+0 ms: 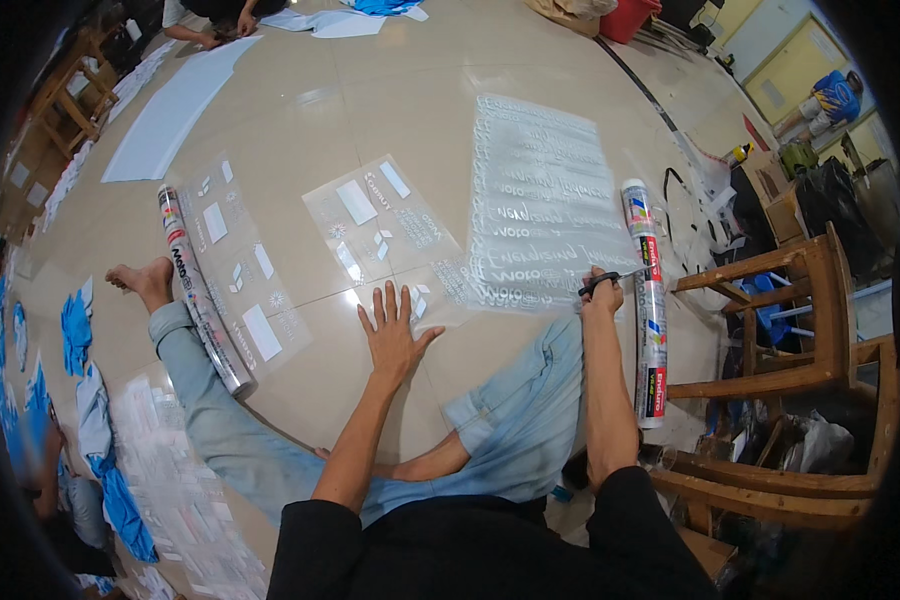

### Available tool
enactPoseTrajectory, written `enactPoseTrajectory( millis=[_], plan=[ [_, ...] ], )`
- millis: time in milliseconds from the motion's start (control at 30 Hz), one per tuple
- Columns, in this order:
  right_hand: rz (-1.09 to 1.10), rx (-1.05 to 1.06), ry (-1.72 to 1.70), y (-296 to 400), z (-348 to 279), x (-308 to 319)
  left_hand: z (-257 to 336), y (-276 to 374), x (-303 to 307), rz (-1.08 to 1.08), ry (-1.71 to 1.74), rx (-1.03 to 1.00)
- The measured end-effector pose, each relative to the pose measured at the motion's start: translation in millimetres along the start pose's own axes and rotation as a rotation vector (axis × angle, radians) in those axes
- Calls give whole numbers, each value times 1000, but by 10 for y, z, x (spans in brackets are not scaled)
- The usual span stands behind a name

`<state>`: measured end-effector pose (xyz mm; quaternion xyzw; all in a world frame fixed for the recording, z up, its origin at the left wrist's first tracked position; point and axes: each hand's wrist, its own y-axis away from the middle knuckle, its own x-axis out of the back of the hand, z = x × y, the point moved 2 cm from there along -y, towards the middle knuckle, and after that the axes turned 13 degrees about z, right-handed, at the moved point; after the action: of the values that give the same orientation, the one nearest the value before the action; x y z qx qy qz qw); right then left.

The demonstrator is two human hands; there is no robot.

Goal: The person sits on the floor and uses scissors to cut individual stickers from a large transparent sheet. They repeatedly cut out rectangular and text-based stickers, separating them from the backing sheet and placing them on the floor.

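My left hand [392,341] lies palm down with its fingers spread, at the near edge of a small transparent film piece [446,304] printed with white shapes. In my right hand [604,294] is a pair of black-handled scissors [600,282], blades pointing right toward a printed roll [652,330]. Beyond the scissors lies a large transparent film sheet [544,195] covered in rows of white lettering. Another transfer sheet [371,214] with white blocks rests on the tiles ahead of my left hand. Further left, a long transfer sheet [244,277] lies along a second printed roll [202,292].
Wooden stools [787,322] stand close on my right. A person's hands [229,30] work at a long white panel [180,112] at the far left. Many small film pieces [172,472] and blue fabric pieces [124,502] lie at left. Another person [832,101] is at the upper right.
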<state>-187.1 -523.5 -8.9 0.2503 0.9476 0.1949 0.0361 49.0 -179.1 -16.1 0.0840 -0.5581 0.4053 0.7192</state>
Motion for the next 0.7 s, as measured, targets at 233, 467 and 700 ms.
enactPoseTrajectory(
  millis=[233, 467, 700],
  plan=[
    [-172, 147, 15, 1026, -528, 577, -169, -121, 125, 131, -18, -45],
    [-211, 183, 26, 1467, -424, 810, -796, -399, 698, -32, -124, 8],
    [-421, -76, 231, 1183, -829, 1109, -1123, -11, 1151, -4, 314, 257]
  ],
)
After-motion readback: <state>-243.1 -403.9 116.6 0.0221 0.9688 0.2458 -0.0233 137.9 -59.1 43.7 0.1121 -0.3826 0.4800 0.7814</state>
